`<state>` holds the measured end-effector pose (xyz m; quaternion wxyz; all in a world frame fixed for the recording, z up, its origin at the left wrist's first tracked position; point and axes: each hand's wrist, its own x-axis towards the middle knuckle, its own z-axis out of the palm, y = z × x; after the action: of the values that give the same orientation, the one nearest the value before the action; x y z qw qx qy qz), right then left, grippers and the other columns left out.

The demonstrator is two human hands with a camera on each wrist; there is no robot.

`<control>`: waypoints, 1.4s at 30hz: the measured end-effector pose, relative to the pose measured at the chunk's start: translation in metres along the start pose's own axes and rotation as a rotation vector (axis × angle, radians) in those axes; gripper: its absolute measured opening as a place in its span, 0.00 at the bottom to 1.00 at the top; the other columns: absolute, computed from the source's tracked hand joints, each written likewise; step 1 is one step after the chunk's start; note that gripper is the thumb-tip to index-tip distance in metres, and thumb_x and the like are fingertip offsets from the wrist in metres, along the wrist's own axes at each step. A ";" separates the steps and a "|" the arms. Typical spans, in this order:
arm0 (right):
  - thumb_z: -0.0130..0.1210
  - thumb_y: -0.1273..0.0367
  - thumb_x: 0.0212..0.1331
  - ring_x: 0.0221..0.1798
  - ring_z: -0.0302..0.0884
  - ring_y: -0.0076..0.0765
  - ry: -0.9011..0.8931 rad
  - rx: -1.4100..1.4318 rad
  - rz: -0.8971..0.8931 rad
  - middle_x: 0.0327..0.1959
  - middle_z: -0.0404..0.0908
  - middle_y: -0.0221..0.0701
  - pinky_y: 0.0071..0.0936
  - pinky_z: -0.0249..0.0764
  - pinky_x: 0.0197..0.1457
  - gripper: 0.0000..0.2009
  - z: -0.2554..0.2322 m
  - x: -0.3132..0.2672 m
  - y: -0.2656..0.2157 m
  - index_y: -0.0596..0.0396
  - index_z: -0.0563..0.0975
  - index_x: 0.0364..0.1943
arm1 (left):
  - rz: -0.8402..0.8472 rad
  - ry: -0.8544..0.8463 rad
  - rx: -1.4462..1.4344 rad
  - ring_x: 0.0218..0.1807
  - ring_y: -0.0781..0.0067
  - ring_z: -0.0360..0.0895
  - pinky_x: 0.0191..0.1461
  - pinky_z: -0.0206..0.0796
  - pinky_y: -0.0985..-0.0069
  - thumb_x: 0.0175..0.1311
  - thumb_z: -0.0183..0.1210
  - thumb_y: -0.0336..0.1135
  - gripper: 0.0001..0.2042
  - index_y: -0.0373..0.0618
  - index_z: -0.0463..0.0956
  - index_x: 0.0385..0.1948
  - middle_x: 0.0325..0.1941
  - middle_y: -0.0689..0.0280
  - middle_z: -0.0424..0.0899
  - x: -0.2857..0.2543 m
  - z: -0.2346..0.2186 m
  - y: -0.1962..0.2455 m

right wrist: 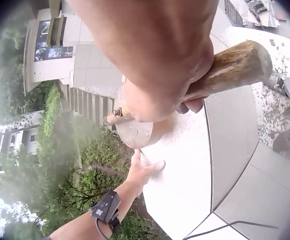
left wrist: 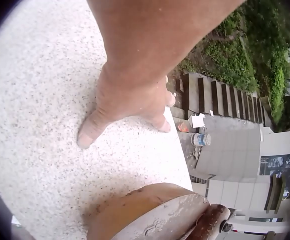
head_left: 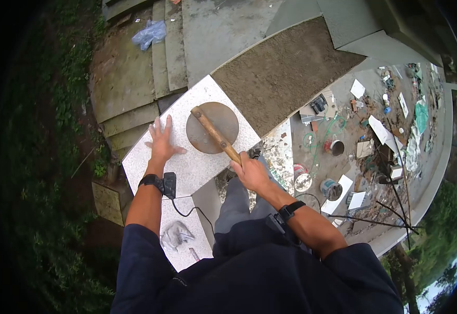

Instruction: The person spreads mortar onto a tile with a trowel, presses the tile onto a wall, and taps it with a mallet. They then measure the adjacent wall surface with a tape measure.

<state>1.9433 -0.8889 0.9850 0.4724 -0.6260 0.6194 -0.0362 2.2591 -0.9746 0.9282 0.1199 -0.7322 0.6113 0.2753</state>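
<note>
While the right grip (head_left: 252,174) curls round the wooden handle (head_left: 215,134) of a round-headed mallet (head_left: 227,116), the left grip (head_left: 161,144) rests on the speckled white slab (head_left: 186,175), its fingers spread. The mallet's disc is over that same slab, between the left grip and the brown mortar bed (head_left: 286,68). A grey cloth (head_left: 176,235) lies on the adjoining slab (head_left: 201,243).

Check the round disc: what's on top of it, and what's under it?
On top of the disc runs a wooden handle, gripped by the right hand. Around its rim shows the white speckled slab; whatever lies directly underneath is covered.
</note>
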 end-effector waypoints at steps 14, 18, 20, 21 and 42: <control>0.48 0.53 0.73 0.35 0.80 0.69 -0.019 -0.027 0.035 0.28 0.81 0.57 0.60 0.73 0.41 0.21 -0.003 0.031 -0.005 0.62 0.68 0.39 | -0.025 -0.030 -0.029 0.83 0.38 0.33 0.67 0.41 0.15 0.22 0.86 0.46 0.72 0.73 0.43 0.79 0.85 0.58 0.34 0.002 -0.001 -0.001; 0.48 0.52 0.72 0.35 0.80 0.69 -0.039 -0.036 0.004 0.28 0.82 0.57 0.60 0.73 0.41 0.21 -0.008 0.022 -0.013 0.61 0.69 0.39 | -0.032 -0.041 -0.038 0.83 0.39 0.32 0.67 0.40 0.15 0.22 0.85 0.46 0.72 0.73 0.44 0.78 0.85 0.59 0.34 0.002 0.001 -0.003; 0.48 0.52 0.72 0.35 0.80 0.69 -0.029 -0.040 -0.004 0.28 0.82 0.57 0.60 0.73 0.41 0.22 -0.003 0.018 -0.010 0.62 0.69 0.40 | -0.027 -0.039 -0.048 0.83 0.39 0.31 0.68 0.40 0.15 0.22 0.85 0.46 0.71 0.73 0.44 0.78 0.85 0.59 0.33 0.002 0.000 -0.002; 0.48 0.52 0.72 0.35 0.80 0.69 -0.014 -0.040 -0.014 0.28 0.82 0.57 0.60 0.74 0.42 0.22 0.000 0.018 -0.009 0.62 0.69 0.40 | -0.030 -0.038 -0.050 0.83 0.39 0.31 0.68 0.40 0.15 0.22 0.85 0.46 0.71 0.73 0.44 0.78 0.85 0.59 0.33 0.003 0.001 -0.003; 0.46 0.54 0.75 0.24 0.78 0.57 -0.108 -0.062 -0.126 0.20 0.77 0.48 0.48 0.69 0.29 0.20 0.022 0.017 -0.008 0.60 0.70 0.38 | -0.532 0.513 -0.367 0.82 0.39 0.38 0.82 0.32 0.47 0.59 0.60 0.67 0.55 0.32 0.44 0.76 0.80 0.37 0.41 -0.215 0.184 -0.078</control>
<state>1.9664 -0.8926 0.9687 0.4823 -0.6790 0.5533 -0.0126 2.2654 -0.6848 0.8825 -0.1016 -0.9188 0.3515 0.1478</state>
